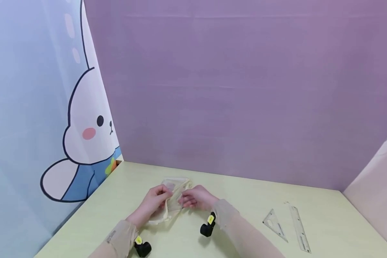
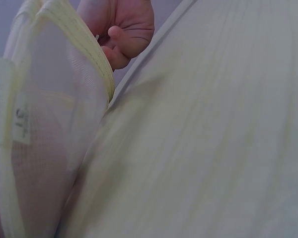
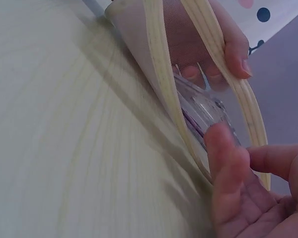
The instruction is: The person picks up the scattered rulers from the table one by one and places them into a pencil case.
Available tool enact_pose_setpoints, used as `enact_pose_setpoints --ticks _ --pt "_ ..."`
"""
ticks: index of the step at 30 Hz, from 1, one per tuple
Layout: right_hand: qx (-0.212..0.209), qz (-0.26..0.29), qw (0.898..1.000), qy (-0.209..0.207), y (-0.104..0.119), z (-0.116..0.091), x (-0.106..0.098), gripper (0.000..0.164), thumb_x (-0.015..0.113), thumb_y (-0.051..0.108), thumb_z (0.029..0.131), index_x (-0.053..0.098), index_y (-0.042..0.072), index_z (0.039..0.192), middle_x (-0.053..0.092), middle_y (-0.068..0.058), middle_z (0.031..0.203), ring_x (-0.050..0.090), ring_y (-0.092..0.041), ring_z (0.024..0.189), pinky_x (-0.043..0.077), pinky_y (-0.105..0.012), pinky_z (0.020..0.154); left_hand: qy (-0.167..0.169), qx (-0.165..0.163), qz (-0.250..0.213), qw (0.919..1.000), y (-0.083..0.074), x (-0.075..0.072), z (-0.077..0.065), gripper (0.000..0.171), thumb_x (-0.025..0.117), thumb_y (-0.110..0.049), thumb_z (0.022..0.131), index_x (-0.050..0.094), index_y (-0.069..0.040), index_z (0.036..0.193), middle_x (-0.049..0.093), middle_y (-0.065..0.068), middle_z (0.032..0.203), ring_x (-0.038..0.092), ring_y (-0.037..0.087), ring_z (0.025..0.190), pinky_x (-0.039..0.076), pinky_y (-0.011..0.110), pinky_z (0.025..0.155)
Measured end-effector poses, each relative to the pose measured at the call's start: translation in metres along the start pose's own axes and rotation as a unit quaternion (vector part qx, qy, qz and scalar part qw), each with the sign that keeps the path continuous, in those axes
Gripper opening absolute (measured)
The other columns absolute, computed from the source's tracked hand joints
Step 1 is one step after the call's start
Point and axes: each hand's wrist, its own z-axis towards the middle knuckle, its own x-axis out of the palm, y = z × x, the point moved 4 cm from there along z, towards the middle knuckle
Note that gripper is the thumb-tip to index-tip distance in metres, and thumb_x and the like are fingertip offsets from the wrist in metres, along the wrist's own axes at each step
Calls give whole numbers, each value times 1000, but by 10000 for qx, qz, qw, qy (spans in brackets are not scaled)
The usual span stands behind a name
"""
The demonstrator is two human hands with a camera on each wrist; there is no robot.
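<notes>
Head view: 1 mesh pouch (image 1: 174,208), btwn both hands, over the bench (image 1: 245,200). Bench's L edge runs left of pouch; far edge behind it, meeting a purple backdrop (image 1: 232,89); R edge well off to pouch's right. Most room to move = right of pouch; narrower strip behind it. L grip (image 1: 156,199) at pouch's left side, pinching it; R grip (image 1: 198,197) at its right side, but what it holds is too small to tell here. Further right of pouch, 1 clear triangle (image 1: 275,226) + 1 clear ruler (image 1: 300,229), apart, triangle nearer pouch. 2 wrist cams (image 1: 208,227), 1 per arm, on the near side of pouch.

L wrist view: pouch is see-thru whitish mesh w/ pale-yellow trim; 1 small label (image 2: 21,121) on it, dark print, blurry. R grip just past the trim, fingers curled. Bench spreads right of pouch.

R wrist view: pouch mouth gapes, 2 trim bands apart. 1 clear plastic pc (image 3: 201,106) slants btwn them, partly inside pouch; R grip pinches its near end. L grip's thumb on 1 band, other fingers behind mesh.
</notes>
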Motion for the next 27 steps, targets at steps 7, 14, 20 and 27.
enact_pose_setpoints --ticks 7,14,20,27 --pt "-21 100 9999 -35 -1 -1 4 25 56 11 95 66 -10 103 72 -13 80 62 -8 54 47 -19 50 48 -17 7 10000 4 2 3 11 66 -7 89 59 1 86 48 0 67 43 15 53 37 25 49" --pt "-30 -13 9999 -95 -1 2 18 22 57 9 94 67 -9 101 71 -12 77 60 -7 52 46 -19 49 -43 35 36 10000 5 0 1 11 67 -10 87 59 -3 84 50 0 67 43 14 53 37 23 49" --pt "16 218 9998 44 -1 5 23 21 55 7 95 66 -11 97 65 -5 67 60 -10 52 51 -21 52 -26 89 120 9999 5 -2 2 13 67 -12 88 59 -2 84 50 1 68 43 14 53 38 24 49" --pt "107 475 9988 43 -3 7 14 24 53 8 96 63 -13 104 69 -8 73 63 -11 57 52 -22 55 -50 -6 28 10000 2 -2 1 11 66 -10 89 59 -3 84 47 0 64 41 12 51 35 24 47"
